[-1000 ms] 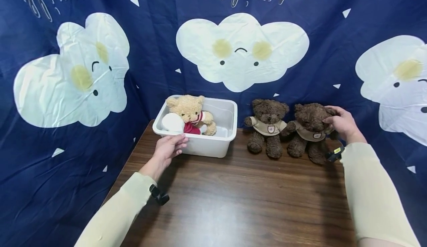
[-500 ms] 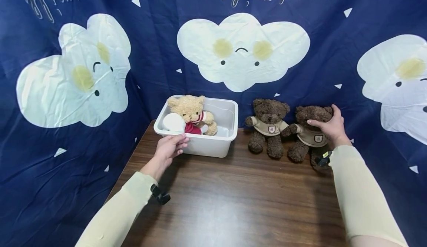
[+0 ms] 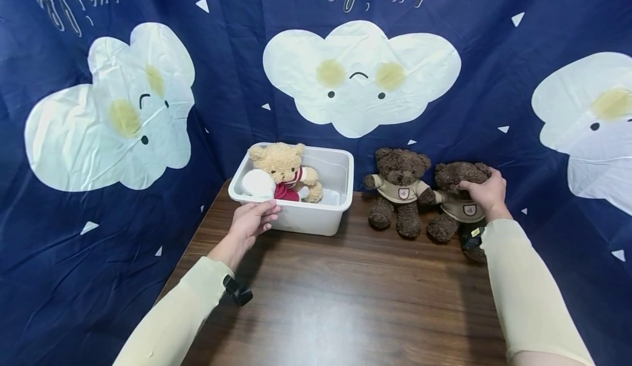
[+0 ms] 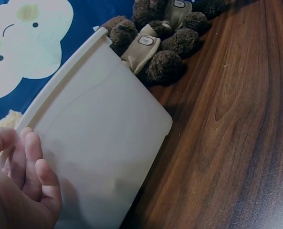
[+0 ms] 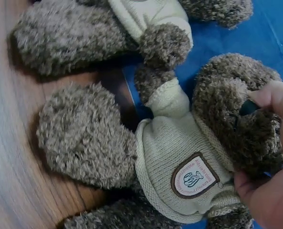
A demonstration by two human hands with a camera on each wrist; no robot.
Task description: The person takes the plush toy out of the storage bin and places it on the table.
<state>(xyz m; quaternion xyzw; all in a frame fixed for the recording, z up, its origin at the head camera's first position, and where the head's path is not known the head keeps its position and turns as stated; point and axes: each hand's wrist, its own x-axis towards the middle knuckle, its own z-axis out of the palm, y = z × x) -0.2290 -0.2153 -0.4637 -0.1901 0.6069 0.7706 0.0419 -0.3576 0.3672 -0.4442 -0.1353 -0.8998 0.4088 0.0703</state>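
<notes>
My left hand [image 3: 250, 220] holds the front rim of a light grey plastic tub [image 3: 316, 218], thumb at the rim and curled fingers [image 4: 35, 148] against the outer wall. Inside the tub lie a tan teddy bear [image 3: 277, 159] and a white round-headed plush [image 3: 258, 184] in red clothing. My right hand [image 3: 487, 193] grips the head of a dark brown teddy bear [image 3: 461, 207], thumb across its face. This bear wears a beige knit sweater [image 5: 179, 157] with a shield badge. Part of its face is hidden behind the hand.
Another dark brown teddy bear [image 3: 399, 179] in a beige sweater sits just left of the gripped one, its arm against it. All stand on a brown wooden table [image 3: 345, 289]. A blue cloth [image 3: 227, 80] with white clouds hangs close behind and at both sides.
My right hand has shifted left and forward over the right brown bear's head, from its side onto its face; that head has sunk and tilted slightly. The left hand stays on the tub's rim.
</notes>
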